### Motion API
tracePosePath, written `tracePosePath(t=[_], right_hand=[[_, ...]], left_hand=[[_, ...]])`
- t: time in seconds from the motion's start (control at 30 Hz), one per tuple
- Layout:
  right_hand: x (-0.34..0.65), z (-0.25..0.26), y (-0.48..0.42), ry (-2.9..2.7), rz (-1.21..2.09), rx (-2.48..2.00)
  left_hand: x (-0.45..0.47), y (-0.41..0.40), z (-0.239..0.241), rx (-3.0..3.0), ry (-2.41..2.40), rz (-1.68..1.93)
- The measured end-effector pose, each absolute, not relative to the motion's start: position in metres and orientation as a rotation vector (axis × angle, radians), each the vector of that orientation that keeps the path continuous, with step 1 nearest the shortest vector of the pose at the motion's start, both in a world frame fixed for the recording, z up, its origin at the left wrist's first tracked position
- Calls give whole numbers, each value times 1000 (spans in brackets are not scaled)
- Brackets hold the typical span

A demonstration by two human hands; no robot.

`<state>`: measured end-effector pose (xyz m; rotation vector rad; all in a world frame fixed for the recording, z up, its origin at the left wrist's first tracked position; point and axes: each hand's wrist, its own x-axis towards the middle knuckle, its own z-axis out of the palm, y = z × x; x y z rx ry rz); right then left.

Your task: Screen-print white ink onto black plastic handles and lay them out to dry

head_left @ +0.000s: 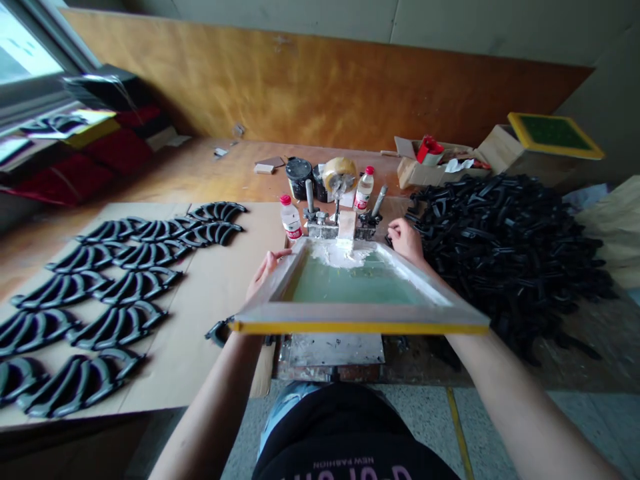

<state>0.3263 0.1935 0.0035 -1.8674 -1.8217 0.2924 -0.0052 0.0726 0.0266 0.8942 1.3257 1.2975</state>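
A wooden screen-printing frame [360,319] with green mesh and white ink is tilted up on its hinge clamps [340,223] in front of me. My left hand [265,268] rests against the frame's left rail, fingers stretched along it. At the far right corner, my right hand [405,240] is curled next to the right clamp, pinching something I cannot make out. Under the raised frame lies a white, ink-smeared base plate [336,349]. A black part [219,331] pokes out at the frame's near left corner.
Rows of curved black plastic parts [115,287] lie on cardboard [220,287] to the left. A big heap of the same black parts [505,253] fills the right. Two small bottles [291,218], a tape roll [339,173], black jars and cardboard boxes [435,167] stand behind the frame.
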Motion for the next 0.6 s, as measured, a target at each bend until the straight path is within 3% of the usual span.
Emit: tracePosePath(t=[0.1,0.2,0.4,0.53,0.6], right_hand=[[333,-32,168,-1845,484,-1874],[309,-62,136,-2134,581,-1604],[250,-62,73,-2322,378,-1393],[244,-59,60,-2514,418,-918],[269,-63,79,-2423,450,-1034]], left_hand=[[7,96,41,838,1239,1465],[22,95,34,778,1299,1530],[70,26,-29,518,1214,894],[69,-9,-57,346,1209,930],[38,-18,-68,372,1335,989]])
